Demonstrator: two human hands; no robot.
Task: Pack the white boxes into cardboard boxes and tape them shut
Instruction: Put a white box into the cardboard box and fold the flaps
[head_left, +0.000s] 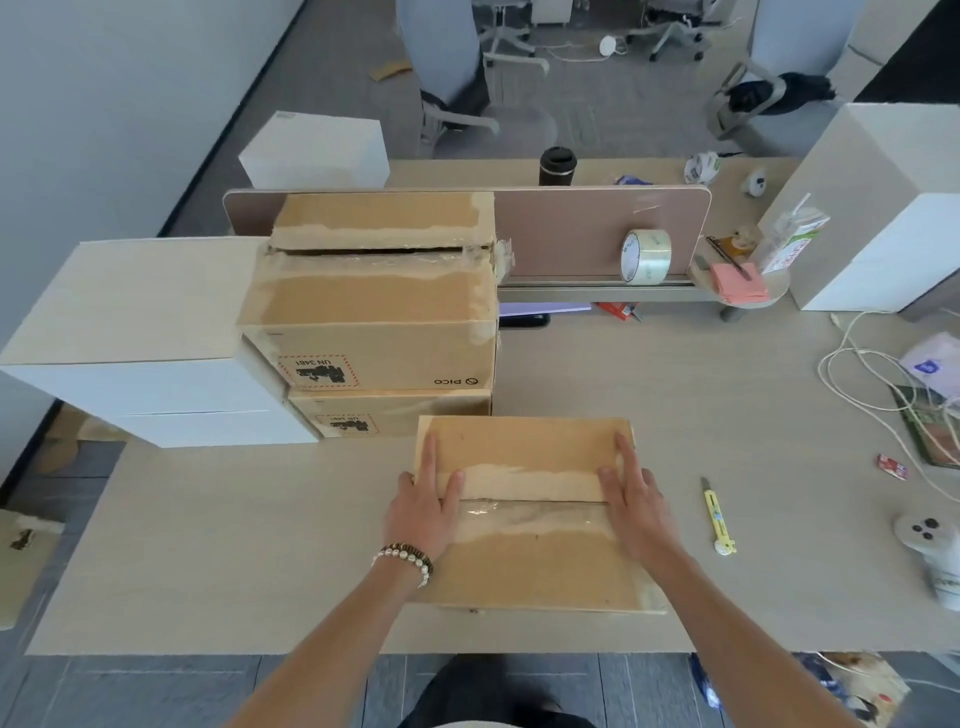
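Fingers (429, 457) of the left hand (427, 506) and right hand (631, 501) lie straight, pressing the cardboard box (524, 512) flaps; its contents are hidden.

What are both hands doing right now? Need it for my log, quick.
Left hand: open, fingers flat on the cardboard box.
Right hand: open, flat on the same box.

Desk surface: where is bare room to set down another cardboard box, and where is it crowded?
Bare desk lies left of the cardboard box that both hands press, in front of the white boxes. Another patch lies between that box, the stacked cartons and the cables. The right edge is crowded: yellow cutter, cables, controller.
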